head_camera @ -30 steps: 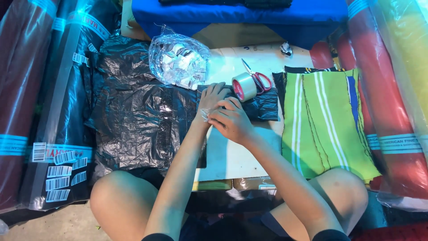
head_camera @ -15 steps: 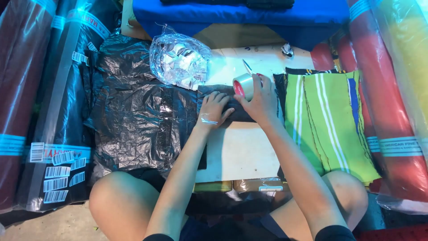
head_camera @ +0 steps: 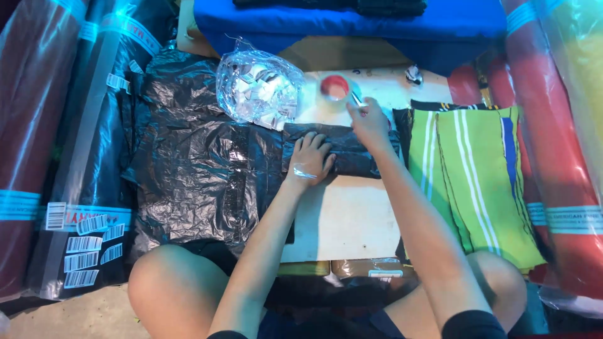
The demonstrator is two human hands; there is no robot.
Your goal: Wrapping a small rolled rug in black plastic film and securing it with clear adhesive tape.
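A black plastic-wrapped parcel (head_camera: 352, 150) lies across the far part of a white board (head_camera: 345, 216). My left hand (head_camera: 311, 157) presses down on the parcel's left end, and a strip of clear tape sticks to the back of that hand. My right hand (head_camera: 372, 123) reaches past the parcel's far edge, its fingers closed over the scissors (head_camera: 356, 98); only the metal blades show beyond the fingertips. A tape roll with a red core (head_camera: 335, 88) stands on the board just left of the blades, free of both hands.
A clear bag of small white labels (head_camera: 257, 88) sits left of the roll. Crumpled black plastic sheets (head_camera: 188, 163) lie at left, folded green striped cloth (head_camera: 477, 169) at right. Wrapped fabric rolls (head_camera: 38, 157) line both sides; blue cloth (head_camera: 352, 22) lies beyond. My knees frame the board.
My right hand carried the tape roll away from the parcel, set it down on the board and moved onto the scissors. My left hand stayed on the parcel.
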